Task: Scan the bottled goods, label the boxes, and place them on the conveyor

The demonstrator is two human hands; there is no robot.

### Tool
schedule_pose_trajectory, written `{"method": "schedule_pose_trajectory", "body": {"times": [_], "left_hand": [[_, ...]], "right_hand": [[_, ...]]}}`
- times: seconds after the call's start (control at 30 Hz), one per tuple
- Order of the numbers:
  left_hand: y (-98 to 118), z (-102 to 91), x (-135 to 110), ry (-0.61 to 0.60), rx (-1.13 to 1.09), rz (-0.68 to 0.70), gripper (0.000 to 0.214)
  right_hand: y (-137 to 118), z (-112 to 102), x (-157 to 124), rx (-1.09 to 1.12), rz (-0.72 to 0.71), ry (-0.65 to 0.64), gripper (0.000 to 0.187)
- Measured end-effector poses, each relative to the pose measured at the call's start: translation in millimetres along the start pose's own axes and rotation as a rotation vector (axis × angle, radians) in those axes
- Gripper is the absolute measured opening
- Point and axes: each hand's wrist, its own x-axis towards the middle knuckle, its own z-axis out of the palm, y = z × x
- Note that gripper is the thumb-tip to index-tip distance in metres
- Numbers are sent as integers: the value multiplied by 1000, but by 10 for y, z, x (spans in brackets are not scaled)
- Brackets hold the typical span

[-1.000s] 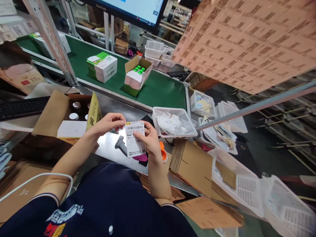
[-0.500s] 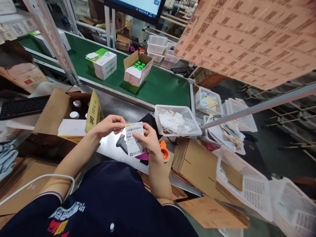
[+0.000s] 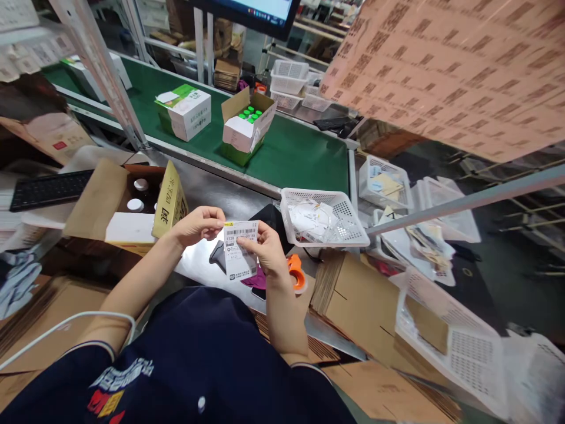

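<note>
A white shipping label (image 3: 238,250) with a barcode is held upright in front of my chest, over the steel worktop (image 3: 212,188). My left hand (image 3: 196,224) pinches its top left corner. My right hand (image 3: 268,252) grips its right edge, fingers curled round it. Under the label lie a dark handheld scanner (image 3: 217,255), a dark phone-like slab and an orange tape dispenser (image 3: 296,272). To the left stands an open brown carton (image 3: 117,203) holding white-capped bottles.
A green conveyor belt (image 3: 291,156) behind carries a closed white-green box (image 3: 184,111) and an open box of green-capped bottles (image 3: 247,126). A white mesh basket (image 3: 322,218) with packets sits right. Flat cardboard stacks (image 3: 353,297), a keyboard (image 3: 48,189), hanging label sheets (image 3: 445,70).
Both hands keep hold of the label and stay almost in place; the label has tilted slightly. The view has shifted a little, so everything appears further right and lower.
</note>
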Motion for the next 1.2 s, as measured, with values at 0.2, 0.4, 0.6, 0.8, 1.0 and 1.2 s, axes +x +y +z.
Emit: {"method": "schedule_pose_trajectory", "body": {"times": [0.2,0.4,0.6,0.8,1.0,1.2], "left_hand": [[-58,66,12,-58,-14,-70,31],[-125,77,-64,-136,-43,-102,33],[-174,-6,-186,-146,-74,-84,35],[-167,-46,-317,-150,-93,-67,32],[-197,-82,-369,-132,-110,-36,36],[-306,-34,-331,-134,-124,-56,40]], "right_hand": [[37,-44,53,-50,-1,-54,33],[121,2,131,-16,28,-113,39],[192,71,161,-49,60,-164,37],[154,151,164,-50,101,-243,33],[180,197,177,-43,131,-232,37],[268,224,133,-38,73,-244,35]]}}
